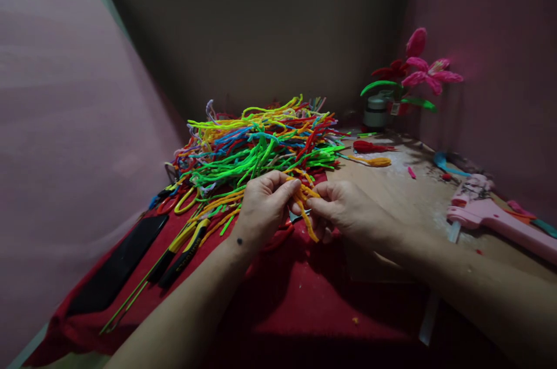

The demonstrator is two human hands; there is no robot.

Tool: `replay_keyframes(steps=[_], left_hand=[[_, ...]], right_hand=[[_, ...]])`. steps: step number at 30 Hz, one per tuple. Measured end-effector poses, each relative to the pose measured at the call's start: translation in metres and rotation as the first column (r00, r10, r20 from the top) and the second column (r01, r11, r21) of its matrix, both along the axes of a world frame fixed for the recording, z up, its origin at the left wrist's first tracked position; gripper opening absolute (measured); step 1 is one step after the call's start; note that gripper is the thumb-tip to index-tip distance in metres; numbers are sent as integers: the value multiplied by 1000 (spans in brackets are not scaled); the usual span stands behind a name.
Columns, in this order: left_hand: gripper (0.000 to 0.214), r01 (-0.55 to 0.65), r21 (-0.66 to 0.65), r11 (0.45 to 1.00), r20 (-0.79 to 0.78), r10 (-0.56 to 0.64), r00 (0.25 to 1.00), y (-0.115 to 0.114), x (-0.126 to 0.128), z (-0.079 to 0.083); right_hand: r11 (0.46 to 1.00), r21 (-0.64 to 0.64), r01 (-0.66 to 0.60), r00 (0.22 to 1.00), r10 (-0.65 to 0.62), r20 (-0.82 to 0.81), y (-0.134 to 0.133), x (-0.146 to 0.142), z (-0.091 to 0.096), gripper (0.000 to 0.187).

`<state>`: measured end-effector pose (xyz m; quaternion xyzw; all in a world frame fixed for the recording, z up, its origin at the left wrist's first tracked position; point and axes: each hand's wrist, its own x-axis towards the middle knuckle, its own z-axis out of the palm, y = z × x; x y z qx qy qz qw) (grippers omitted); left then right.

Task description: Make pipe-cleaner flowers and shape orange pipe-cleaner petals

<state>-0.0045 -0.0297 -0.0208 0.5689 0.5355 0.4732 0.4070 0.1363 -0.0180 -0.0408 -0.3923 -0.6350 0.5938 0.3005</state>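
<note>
My left hand [263,206] and my right hand [348,209] meet over the red cloth [313,293], both pinched on orange pipe cleaners [304,198] held between the fingertips. The strands bend and hang down between the two hands. Right behind them lies a big heap of pipe cleaners [261,143] in green, yellow, blue, red and orange.
Pliers with yellow-black handles [183,250] and a black phone [117,264] lie at the left on the cloth. A pink glue gun [491,215] rests at the right. A pink pipe-cleaner flower in a small pot [404,84] stands in the back corner, with red and orange pieces [369,153] near it.
</note>
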Motion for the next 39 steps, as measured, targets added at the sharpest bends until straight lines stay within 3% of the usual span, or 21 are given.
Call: replay_keyframes(steps=[2,5,7,8,9,11,14,16,19,26,33,39], left_hand=[[17,-24,8,1000,12,24,1000,-2,3,-1],[18,-58,29,998,31,57,998,-4,7,-2],[17,-57,35,998,33,55,998,-5,10,-2],[17,-50,37,998,33,48,998,-5,10,-2],[16,-41,38,998,34,39,999,-5,10,-2],[16,-20,41,999,39,18,999,-4,9,-1],[16,3,50,999,47,-5,999,-2,5,-2],[16,6,55,998,49,-9,999,0,3,-2],[16,15,60,998,44,-18,999,2,0,-3],[17,59,82,995,71,-65,995,3,-6,0],[15,70,98,993,48,-75,996,1,-5,2],[15,28,91,995,-1,-28,1000,0,-3,4]], right_hand=[[977,210,46,990,-74,124,-1,1,-2,20],[827,556,78,922,-272,275,-5,2,-5,17],[740,668,77,882,-362,300,-6,2,-6,14],[724,685,84,877,-380,294,-7,2,-6,13],[728,679,98,885,-375,274,-7,2,-7,13],[799,589,125,933,-297,205,-5,1,-6,13],[956,280,90,995,-100,23,-2,2,-3,15],[997,67,38,996,-32,-82,1,3,0,15],[997,-81,-8,984,-6,-178,4,4,0,14],[974,-154,-166,895,84,-439,8,3,-13,32],[981,-166,-104,909,26,-415,7,4,-16,17],[976,-178,-123,901,34,-433,6,3,-16,23]])
